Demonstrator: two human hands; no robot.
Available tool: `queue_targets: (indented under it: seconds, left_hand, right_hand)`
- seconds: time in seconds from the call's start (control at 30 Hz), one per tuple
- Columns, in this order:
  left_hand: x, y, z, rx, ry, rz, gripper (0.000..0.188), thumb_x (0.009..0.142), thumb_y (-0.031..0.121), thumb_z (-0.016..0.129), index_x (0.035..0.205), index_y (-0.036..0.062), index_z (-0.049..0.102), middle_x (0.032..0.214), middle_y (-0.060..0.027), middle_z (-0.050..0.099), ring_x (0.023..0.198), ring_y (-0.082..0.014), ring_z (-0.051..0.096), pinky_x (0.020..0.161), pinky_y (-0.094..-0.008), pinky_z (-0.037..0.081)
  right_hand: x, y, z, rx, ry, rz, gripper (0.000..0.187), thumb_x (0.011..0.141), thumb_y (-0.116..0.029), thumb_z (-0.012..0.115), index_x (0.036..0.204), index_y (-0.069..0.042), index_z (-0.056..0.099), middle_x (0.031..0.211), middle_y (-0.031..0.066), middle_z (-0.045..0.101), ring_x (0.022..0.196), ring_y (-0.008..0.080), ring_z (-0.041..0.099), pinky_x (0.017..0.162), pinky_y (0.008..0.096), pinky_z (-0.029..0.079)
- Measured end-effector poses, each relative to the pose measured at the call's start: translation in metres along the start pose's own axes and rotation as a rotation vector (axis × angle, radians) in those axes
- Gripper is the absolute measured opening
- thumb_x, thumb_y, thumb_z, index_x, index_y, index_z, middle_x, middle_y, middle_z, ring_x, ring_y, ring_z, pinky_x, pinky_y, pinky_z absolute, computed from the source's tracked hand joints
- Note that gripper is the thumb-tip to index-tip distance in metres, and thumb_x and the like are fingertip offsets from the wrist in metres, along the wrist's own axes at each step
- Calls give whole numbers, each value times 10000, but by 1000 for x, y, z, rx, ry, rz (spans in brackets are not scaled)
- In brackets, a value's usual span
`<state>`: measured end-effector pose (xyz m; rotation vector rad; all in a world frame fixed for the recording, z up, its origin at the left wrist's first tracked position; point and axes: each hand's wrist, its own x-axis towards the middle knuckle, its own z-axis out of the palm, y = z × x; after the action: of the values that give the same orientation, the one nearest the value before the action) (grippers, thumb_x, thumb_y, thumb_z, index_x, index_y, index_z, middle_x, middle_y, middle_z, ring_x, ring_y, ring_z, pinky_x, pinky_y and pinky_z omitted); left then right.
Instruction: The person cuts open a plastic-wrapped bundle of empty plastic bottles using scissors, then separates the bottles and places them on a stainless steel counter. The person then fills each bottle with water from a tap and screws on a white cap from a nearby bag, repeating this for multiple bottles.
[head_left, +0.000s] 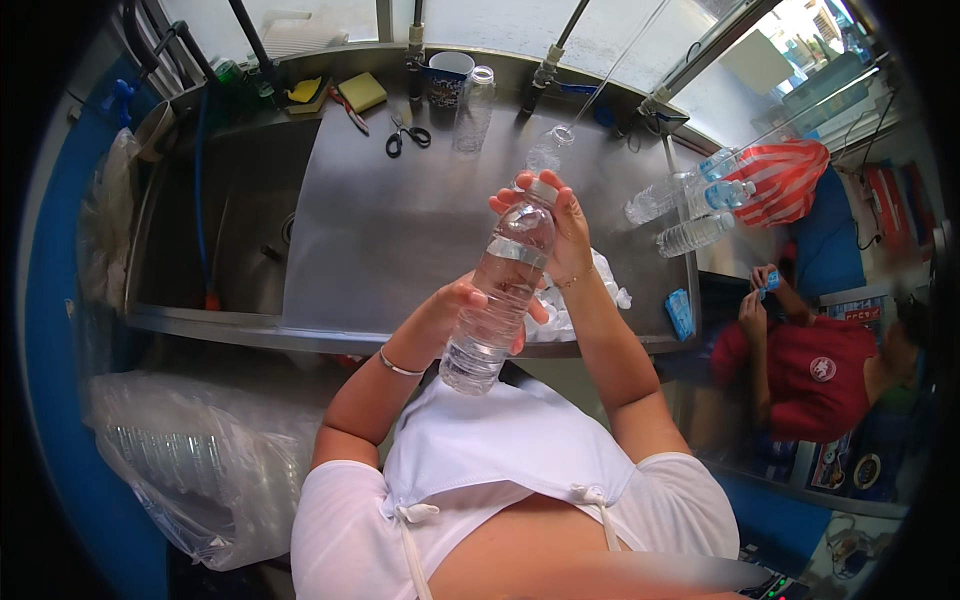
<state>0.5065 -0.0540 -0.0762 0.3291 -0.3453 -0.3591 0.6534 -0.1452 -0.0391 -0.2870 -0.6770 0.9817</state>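
A clear plastic water bottle (508, 262) tilts in front of my chest, its white cap pointing away from me. My left hand (452, 308) wraps round its lower body, with the thumb across the front. At the top, the fingers of my right hand (570, 230) close round the cap and neck. White crumpled plastic (582, 318) lies on the counter behind my right wrist. Just beyond my right fingers is another clear bottle (545, 155), partly covered by them. A bottle without a cap (475, 112) stands farther back.
Black-handled scissors (408, 137), red-handled pliers (350, 108) and a sponge (362, 92) lie along the steel counter's (350, 230) back. Several bottles (697, 233) lie at right beside a striped bag (788, 182). A sink (215, 215) is left. A co-worker in red (825, 375) handles a blue packet.
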Motion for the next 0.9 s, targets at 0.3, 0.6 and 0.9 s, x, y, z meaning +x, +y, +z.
queue_targets:
  seconds: [0.3, 0.6, 0.9]
  left_hand:
    - [-5, 0, 20, 1151, 633, 249, 654, 686, 240, 788, 1203, -27, 490, 986, -175, 677, 813, -255, 720, 696, -368, 602]
    - [8, -10, 23, 345, 230, 78, 816, 743, 387, 757, 1309, -90, 413, 974, -235, 658, 731, -314, 713, 665, -400, 608]
    - [-12, 6, 27, -1, -54, -177, 807, 672, 352, 818, 1239, -106, 471, 976, -277, 658, 725, -308, 716, 637, -393, 613]
  right_hand:
    - [-8, -36, 3, -752, 106, 51, 418, 991, -344, 550, 1214, -2, 641, 1114, 138, 673, 1083, 306, 661, 938, 405, 537]
    - [-12, -17, 12, -317, 115, -24, 416, 990, -347, 555, 1231, -19, 637, 1136, 155, 660, 1085, 327, 658, 892, 406, 577]
    - [-2, -64, 56, -1508, -255, -322, 455, 970, -444, 555, 947, 1, 646, 829, 99, 661, 678, 224, 609, 658, 331, 503]
